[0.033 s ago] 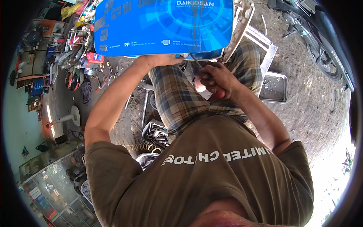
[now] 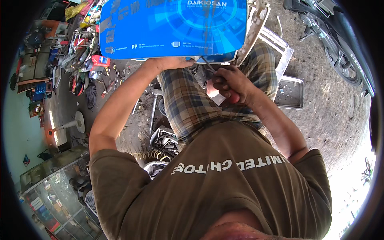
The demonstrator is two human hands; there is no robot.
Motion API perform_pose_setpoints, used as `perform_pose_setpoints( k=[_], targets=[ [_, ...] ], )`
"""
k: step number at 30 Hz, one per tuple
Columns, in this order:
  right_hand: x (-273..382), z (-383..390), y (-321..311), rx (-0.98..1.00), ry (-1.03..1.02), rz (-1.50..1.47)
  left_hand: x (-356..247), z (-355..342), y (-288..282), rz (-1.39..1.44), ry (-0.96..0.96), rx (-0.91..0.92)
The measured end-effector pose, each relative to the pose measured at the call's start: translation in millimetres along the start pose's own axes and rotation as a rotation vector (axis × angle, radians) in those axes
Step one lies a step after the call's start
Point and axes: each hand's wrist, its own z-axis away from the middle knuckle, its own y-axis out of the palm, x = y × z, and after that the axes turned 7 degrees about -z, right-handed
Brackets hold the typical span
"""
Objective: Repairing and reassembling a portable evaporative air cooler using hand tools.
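- Nearest my head view is the wearer's dark brown cotton T-shirt (image 2: 228, 160), with the forearms reaching out past it toward the work.
- I see the right hand (image 2: 231, 83) closed around a screwdriver-like tool with a red handle and a thin metal shaft (image 2: 234, 97); the rounded handle end shows below the curled fingers.
- The tool looks stiff and easily carried in one hand; I judge the thick handle the place to grip, as the narrow shaft would give little purchase.
- The shaft slants up toward the underside of a glossy blue, round-cornered panel (image 2: 172, 32); I cannot tell whether its tip touches.
- The left hand (image 2: 174, 63) lies along that panel's lower edge, thumb stretched out toward the shaft; the fingers are mostly hidden, so I cannot tell how far they close or how firmly they hold.
- The panel sits beyond the lap, above the knees in brown-and-blue plaid trousers (image 2: 188, 98). It looks rigid and fairly light for its breadth, its face likely slippery; I would take it by the rim.
- Farther off to the right, a shallow grey metal tray (image 2: 302, 94) rests on the floor, and a dark motorcycle (image 2: 340, 60) stands beyond.
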Motion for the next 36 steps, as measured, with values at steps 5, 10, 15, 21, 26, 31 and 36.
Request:
perform_pose_setpoints(
  k=[5, 10, 15, 21, 26, 31, 36],
  targets=[
    [5.1, -3.6, -14.8, 0.092, 0.023, -0.007, -7.9, -8.0, -13.2, 0.136, -0.087, 0.11],
    [-28.0, -2.7, 32.7, -0.099, -0.08, -0.069, -10.3, -6.7, -5.1, 0.098, -0.07, 0.008],
    [-41.0, -10.1, 54.6, -0.2, -0.168, -0.151, -11.6, -7.6, -8.9, 0.126, -0.089, 0.027],
    [-7.9, 3.1, 32.1, -0.154, -0.021, 0.09, 9.5, 1.7, 0.4, -0.71, 0.33, -0.233],
    [-8.1, 3.1, 22.8, -0.071, -0.069, 0.059, 8.0, -10.0, -4.9, -0.69, 0.178, -0.316],
    [2.3, 4.7, 15.5, -0.051, 0.003, 0.118, 8.7, -18.2, -16.1, -0.497, 0.224, -0.614],
    [3.8, 2.2, 6.1, -0.048, 0.001, 0.118, 8.0, -18.6, -18.5, -0.074, 0.088, -0.303]
  ],
)
